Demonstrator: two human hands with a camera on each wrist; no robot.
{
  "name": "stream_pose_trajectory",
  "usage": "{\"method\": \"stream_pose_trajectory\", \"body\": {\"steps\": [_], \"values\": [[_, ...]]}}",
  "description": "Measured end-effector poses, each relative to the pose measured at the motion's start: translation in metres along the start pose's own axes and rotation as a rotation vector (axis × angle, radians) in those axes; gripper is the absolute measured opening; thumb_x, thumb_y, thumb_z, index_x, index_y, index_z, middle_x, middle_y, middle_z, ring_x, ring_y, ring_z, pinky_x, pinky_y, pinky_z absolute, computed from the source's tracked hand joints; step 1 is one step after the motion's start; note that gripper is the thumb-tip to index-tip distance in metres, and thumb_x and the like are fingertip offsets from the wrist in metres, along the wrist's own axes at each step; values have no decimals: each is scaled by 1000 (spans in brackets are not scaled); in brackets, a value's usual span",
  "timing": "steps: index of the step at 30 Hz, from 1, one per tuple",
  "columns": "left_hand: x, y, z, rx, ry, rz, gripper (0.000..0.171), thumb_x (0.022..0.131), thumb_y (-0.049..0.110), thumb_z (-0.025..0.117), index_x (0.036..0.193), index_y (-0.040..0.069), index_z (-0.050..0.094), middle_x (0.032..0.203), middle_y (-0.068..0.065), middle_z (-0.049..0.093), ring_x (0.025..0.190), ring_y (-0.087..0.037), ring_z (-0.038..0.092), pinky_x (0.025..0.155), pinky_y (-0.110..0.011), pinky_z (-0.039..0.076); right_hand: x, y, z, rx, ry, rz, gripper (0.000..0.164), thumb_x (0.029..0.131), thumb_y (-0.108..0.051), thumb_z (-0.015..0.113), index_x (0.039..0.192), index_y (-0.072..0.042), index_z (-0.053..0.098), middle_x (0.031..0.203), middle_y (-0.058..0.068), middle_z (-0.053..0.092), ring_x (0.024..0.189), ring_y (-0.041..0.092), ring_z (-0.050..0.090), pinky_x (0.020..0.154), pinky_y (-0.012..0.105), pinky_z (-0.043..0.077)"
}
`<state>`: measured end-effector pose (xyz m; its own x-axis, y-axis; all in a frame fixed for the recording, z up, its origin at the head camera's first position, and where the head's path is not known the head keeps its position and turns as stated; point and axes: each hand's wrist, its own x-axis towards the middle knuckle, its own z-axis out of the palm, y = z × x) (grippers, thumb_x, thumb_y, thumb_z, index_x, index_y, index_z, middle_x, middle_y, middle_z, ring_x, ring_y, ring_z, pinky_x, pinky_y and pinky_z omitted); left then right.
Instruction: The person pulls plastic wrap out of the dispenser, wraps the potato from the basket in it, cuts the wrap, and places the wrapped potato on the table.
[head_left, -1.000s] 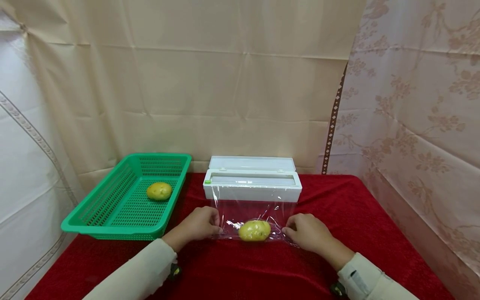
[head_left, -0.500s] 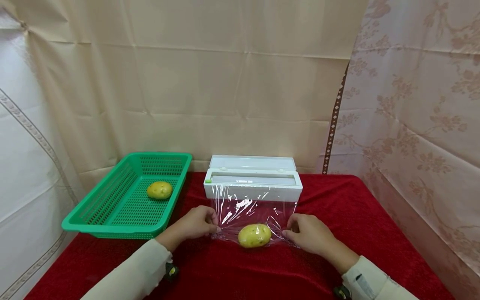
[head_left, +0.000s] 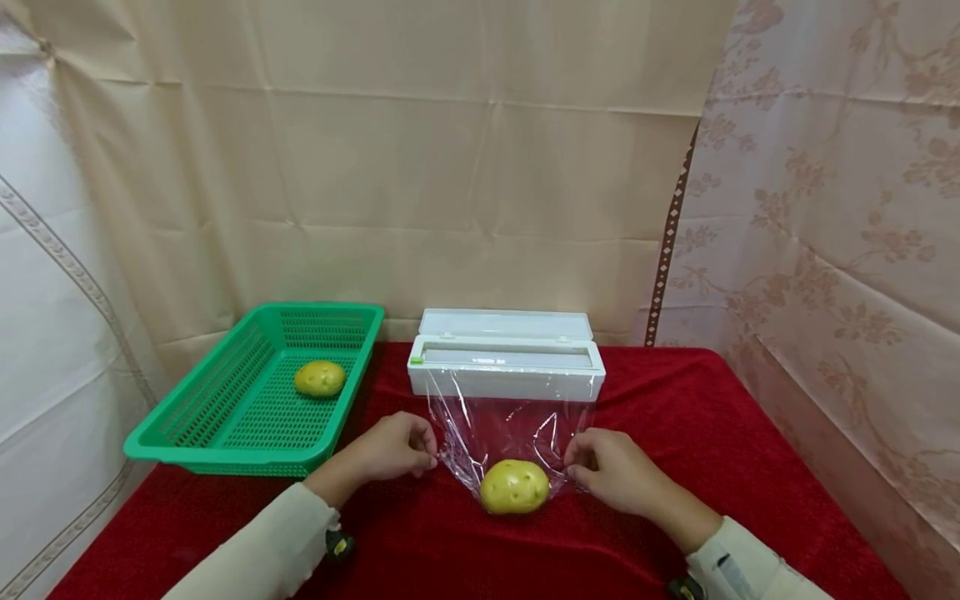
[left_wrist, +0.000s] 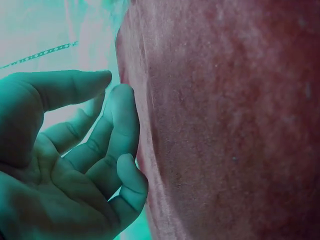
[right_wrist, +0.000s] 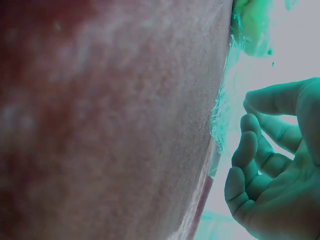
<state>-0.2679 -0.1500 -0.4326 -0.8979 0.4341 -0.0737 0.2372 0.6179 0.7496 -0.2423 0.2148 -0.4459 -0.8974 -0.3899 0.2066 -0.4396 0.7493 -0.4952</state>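
A yellow potato sits at the near end of a sheet of clear plastic wrap, which runs out of a white wrap dispenser. Just left of the crinkled film edge is my left hand; its thumb and fingertips stand slightly apart, and no film shows between them in the left wrist view. My right hand is at the film's right edge, thumb and index tips close together. Whether film lies between them I cannot tell. In the right wrist view the film's crinkled edge lies beside the fingertips.
At the left stands a green basket with another potato inside. The dispenser's lid is raised at the back. A red cloth covers the table, and curtains hang behind and at both sides.
The potato by my hands has rolled towards me. The film's left corner has drawn inward, away from my left fingertips. Both hands have moved little.
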Motion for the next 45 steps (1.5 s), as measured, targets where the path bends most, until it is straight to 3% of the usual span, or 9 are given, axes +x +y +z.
{"method": "stream_pose_trajectory", "body": {"steps": [5,9,13,15,17,20,27,36,45], "values": [[-13,12,4,302,123,66,20,81,7,76,77,19,60,67,8,58,62,-9,54,57,-29,45,-4,-4,-3,1,-16,-33,20,83,-5,75,86,-24,68,76,-14,57,69,1,53,64,22,48],[-29,31,18,580,233,232,24,78,18,79,79,25,56,73,12,52,65,-8,47,57,-28,42,-11,-14,-7,-80,36,-175,29,78,-7,80,86,-25,59,81,-15,53,74,0,50,66,21,47],[-35,52,38,692,250,470,29,82,36,85,95,24,62,93,10,60,85,-9,56,73,-30,49,-13,-30,-6,-211,85,-385,36,73,-19,90,89,-26,58,101,-12,56,91,3,50,77,25,50],[-31,60,48,734,241,540,38,82,45,85,104,23,63,104,6,63,97,-12,58,82,-33,52,-11,-38,-2,-247,79,-449,39,72,-25,92,92,-26,59,114,-9,59,102,6,50,84,28,52],[-26,64,56,774,226,567,44,82,50,84,108,23,63,111,5,63,103,-14,60,87,-35,53,-7,-44,3,-259,60,-482,41,73,-30,94,96,-25,60,124,-5,60,108,9,52,87,29,54],[-17,64,66,813,198,554,47,82,53,83,112,23,62,117,3,63,104,-15,62,92,-36,53,-3,-49,10,-263,34,-499,43,74,-32,94,98,-23,60,124,-4,62,108,10,56,87,29,55],[-10,58,70,758,159,514,42,82,44,87,109,22,63,107,6,64,91,-8,61,85,-28,55,-1,-50,14,-221,-16,-468,37,78,-30,92,99,-24,62,111,-13,60,98,4,56,81,22,53],[-5,57,58,478,77,434,28,87,34,84,107,20,69,104,9,64,87,-6,58,75,-18,50,9,-40,6,29,-91,-374,32,84,-25,87,104,-25,62,96,-13,63,86,14,61,77,24,52],[16,51,45,220,-7,347,18,91,24,80,106,15,75,96,9,73,88,-2,67,80,-23,57,24,-29,7,265,-136,-274,20,91,-16,80,107,-17,68,102,-6,70,99,13,70,87,38,60]]}}
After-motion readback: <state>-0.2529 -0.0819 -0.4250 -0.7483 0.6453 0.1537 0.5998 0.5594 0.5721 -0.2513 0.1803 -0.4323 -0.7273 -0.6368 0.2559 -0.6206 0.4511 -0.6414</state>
